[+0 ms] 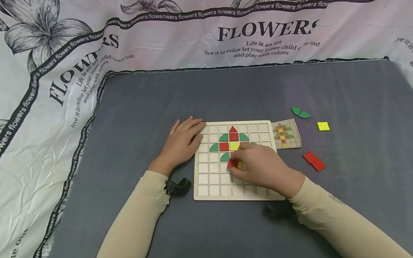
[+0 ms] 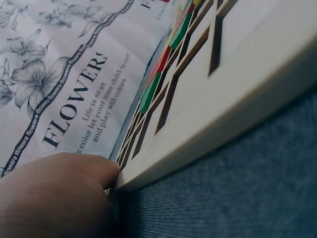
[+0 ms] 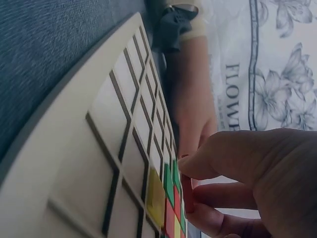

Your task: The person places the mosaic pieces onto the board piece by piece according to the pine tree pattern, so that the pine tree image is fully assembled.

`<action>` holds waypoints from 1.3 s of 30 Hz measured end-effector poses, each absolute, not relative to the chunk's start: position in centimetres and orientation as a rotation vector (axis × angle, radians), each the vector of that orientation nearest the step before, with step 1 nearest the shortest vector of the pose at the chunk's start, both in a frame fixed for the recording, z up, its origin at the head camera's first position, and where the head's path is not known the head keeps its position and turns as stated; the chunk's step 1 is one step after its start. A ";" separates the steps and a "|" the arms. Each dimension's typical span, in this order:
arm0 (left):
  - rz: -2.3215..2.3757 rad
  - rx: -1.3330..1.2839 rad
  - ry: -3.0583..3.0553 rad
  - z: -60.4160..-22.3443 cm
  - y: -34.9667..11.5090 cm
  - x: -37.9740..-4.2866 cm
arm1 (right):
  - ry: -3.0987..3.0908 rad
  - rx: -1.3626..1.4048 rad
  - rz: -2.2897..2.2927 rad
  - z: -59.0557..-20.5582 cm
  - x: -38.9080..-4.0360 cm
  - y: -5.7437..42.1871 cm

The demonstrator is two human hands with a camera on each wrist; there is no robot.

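A wooden grid board lies on the table, with red, yellow and green tiles set in its upper and middle cells. My left hand rests at the board's upper left corner, fingers extended over the edge. Above the middle of the grid, my right hand pinches a red square tile between thumb and fingers. The right wrist view shows this red tile on edge, just over the board. A yellow tile sits in a cell near it. The right hand hides some of the pattern in the head view.
A small pattern card lies against the board's right side. Further right are green rounded pieces, a yellow square and red pieces. The grey tabletop meets a flower-print cloth at the back and left.
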State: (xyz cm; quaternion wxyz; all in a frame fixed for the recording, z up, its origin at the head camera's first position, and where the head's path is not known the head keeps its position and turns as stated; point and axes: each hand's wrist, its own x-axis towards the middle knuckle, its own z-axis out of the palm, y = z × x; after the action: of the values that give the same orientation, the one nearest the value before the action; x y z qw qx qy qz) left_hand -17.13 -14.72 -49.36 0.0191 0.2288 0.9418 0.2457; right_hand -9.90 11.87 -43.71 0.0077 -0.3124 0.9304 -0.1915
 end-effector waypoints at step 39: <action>0.753 0.707 2.928 -49.3 -14.6 -17.2 | 2.851 -1.097 -0.517 -44.5 -10.3 10.1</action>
State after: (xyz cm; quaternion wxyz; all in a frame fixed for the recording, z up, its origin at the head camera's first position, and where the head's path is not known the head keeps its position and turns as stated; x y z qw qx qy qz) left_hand -17.20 -14.63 -49.30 0.0185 0.2278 0.9429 0.2425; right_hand -10.35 10.12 -44.48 0.0217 -0.3539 0.9200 -0.1669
